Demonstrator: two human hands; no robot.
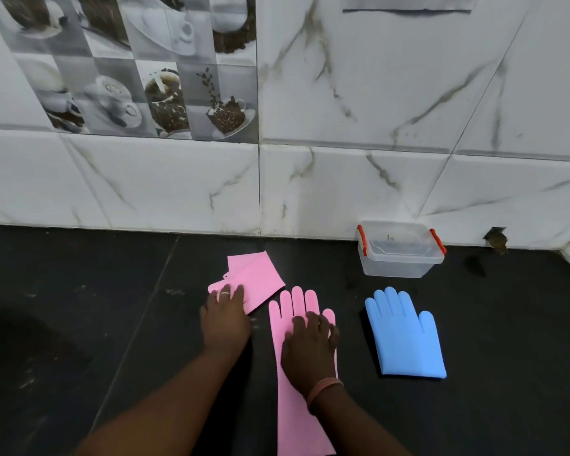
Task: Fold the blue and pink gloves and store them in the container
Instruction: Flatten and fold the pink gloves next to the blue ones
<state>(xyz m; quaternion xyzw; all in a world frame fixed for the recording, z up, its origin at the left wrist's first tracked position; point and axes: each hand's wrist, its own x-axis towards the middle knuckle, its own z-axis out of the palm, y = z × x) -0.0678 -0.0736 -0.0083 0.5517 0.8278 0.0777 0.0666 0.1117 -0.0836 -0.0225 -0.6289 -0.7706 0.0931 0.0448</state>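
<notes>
One pink glove (255, 278) lies folded over on the dark counter, and my left hand (226, 320) presses flat on its near edge. A second pink glove (292, 416) lies stretched out flat, fingers toward the wall, with my right hand (308, 350) resting palm-down on its palm area. To the right a folded blue glove (405, 337) lies on the counter, touched by neither hand. A clear plastic container (399, 258) with red clips stands by the wall behind the blue glove; whether a lid covers it is unclear.
The black counter (79, 307) runs to a marble-tiled wall (343, 185) at the back and a side wall at the far right. A small hole (496, 240) shows in the wall right of the container. Bare counter lies at the left.
</notes>
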